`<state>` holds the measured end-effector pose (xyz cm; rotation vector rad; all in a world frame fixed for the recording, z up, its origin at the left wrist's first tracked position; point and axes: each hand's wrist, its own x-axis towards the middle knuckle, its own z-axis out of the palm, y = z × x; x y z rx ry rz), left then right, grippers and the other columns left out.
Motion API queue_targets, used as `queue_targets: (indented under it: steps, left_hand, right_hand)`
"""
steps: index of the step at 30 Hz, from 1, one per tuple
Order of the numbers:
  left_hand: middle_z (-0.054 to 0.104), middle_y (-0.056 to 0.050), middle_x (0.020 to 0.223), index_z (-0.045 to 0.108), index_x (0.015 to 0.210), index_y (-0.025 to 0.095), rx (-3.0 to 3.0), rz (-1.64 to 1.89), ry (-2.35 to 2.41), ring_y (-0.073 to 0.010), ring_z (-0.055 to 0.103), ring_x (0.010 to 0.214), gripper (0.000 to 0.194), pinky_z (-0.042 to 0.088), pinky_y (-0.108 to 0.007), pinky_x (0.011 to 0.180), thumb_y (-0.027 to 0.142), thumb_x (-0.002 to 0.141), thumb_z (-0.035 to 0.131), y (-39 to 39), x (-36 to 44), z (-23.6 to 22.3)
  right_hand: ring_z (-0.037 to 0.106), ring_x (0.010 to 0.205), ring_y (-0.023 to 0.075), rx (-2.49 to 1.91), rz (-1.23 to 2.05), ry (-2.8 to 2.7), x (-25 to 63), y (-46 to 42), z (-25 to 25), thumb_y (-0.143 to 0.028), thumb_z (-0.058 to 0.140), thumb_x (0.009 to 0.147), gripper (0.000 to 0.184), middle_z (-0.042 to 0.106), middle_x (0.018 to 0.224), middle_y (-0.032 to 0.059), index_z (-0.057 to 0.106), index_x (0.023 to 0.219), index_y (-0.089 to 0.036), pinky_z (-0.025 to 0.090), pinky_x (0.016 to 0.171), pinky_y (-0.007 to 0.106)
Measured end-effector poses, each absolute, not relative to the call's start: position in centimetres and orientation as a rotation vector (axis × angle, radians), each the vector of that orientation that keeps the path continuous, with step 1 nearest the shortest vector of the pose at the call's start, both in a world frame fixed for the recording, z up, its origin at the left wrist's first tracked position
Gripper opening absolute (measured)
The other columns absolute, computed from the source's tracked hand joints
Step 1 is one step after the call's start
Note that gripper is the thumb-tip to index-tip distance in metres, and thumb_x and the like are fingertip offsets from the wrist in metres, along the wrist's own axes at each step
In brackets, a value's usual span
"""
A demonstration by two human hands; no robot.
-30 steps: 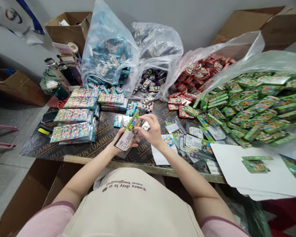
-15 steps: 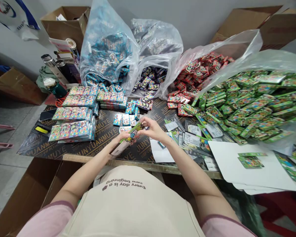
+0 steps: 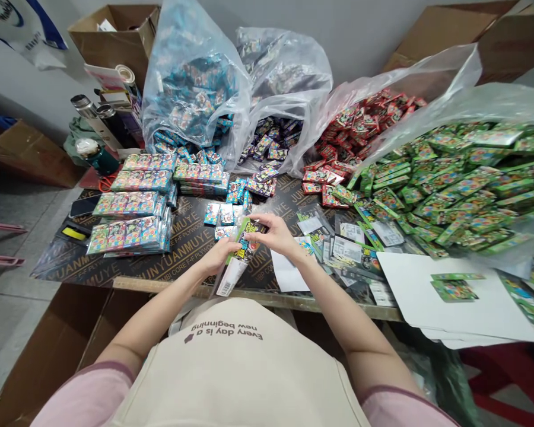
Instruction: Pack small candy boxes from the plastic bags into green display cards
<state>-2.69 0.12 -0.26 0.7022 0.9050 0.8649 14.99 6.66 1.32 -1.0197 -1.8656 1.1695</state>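
Both my hands meet over the near middle of the dark plywood table (image 3: 178, 258). My left hand (image 3: 219, 256) grips the lower part of a clear sleeve pack (image 3: 237, 261) with a white barcode end and small colourful card packets inside. My right hand (image 3: 273, 234) pinches the pack's upper end, fingers closed on it. Loose blue packets (image 3: 225, 213) lie just beyond my hands. Flat empty sleeves and printed inserts (image 3: 347, 249) lie to the right of my right hand.
Finished stacks (image 3: 131, 216) stand at the left. Plastic bags hold blue packets (image 3: 196, 101), dark packets (image 3: 278, 136), red packets (image 3: 360, 130) and green packets (image 3: 463, 184). Flasks (image 3: 95, 121) and cardboard boxes (image 3: 111, 41) sit at the back left. White sheets (image 3: 449, 308) lie at the right.
The pack has tilted and come lower toward me, its barcode end now pointing down past the table's edge. Both hands stayed on it, the right one drawing in closer.
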Motion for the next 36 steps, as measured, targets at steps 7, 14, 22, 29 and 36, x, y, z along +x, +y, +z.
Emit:
queue_targets:
  steps: [7, 14, 22, 29, 36]
  left_hand:
    - [0.07, -0.004, 0.079, 0.07, 0.083, 0.013, 0.919, 0.965, 1.035, -0.0193, 0.06, 0.075, 0.033, 0.045, -0.028, 0.071, 0.041, 0.068, 0.061, 1.2, -3.7, 0.0]
    - [0.047, 0.003, 0.051, 0.052, 0.054, 0.016, 1.28, 0.98, 1.329, -0.0103, 0.04, 0.052, 0.04, 0.032, -0.023, 0.052, 0.05, 0.074, 0.06, 1.1, -4.1, -0.5]
    - [0.048, 0.003, 0.052, 0.051, 0.058, 0.014, 1.007, 1.171, 1.374, -0.0078, 0.04, 0.049, 0.047, 0.031, -0.021, 0.046, 0.057, 0.071, 0.064, 1.5, -4.4, -3.4]
    - [0.069, -0.005, 0.08, 0.064, 0.095, 0.012, 0.943, 0.815, 1.054, -0.0146, 0.063, 0.067, 0.046, 0.046, -0.021, 0.055, 0.045, 0.066, 0.076, 0.3, -5.1, -4.6]
    - [0.073, -0.006, 0.093, 0.067, 0.103, 0.014, 0.923, 1.046, 1.022, -0.0221, 0.068, 0.087, 0.048, 0.051, -0.034, 0.084, 0.039, 0.064, 0.079, 0.6, -3.5, -3.5]
  right_hand:
    - [0.062, 0.093, 0.0205, -1.15, 1.437, -1.269, 13.3, 5.0, -1.9, -0.057, 0.073, 0.063, 0.057, 0.067, 0.102, 0.0055, 0.062, 0.108, -0.023, 0.052, 0.08, 0.034]
    - [0.063, 0.072, 0.0175, -1.127, 1.5, -1.284, 12.8, 5.4, -1.6, -0.048, 0.074, 0.065, 0.037, 0.069, 0.079, 0.0018, 0.065, 0.086, -0.019, 0.052, 0.069, 0.03]
    - [0.062, 0.059, 0.0153, -1.082, 1.926, -1.399, 13.5, 3.7, -3.7, -0.035, 0.078, 0.061, 0.042, 0.069, 0.071, -0.0001, 0.065, 0.097, -0.018, 0.049, 0.05, 0.025]
    - [0.069, 0.083, 0.0214, -1.056, 1.841, -1.328, 15.2, 2.7, -5.4, -0.033, 0.08, 0.061, 0.048, 0.073, 0.097, 0.0034, 0.063, 0.104, -0.02, 0.055, 0.079, 0.037]
    - [0.065, 0.104, 0.0223, -1.078, 1.732, -1.046, 14.7, 2.3, -3.5, -0.047, 0.071, 0.072, 0.043, 0.071, 0.11, 0.0042, 0.065, 0.108, -0.023, 0.05, 0.094, 0.039]
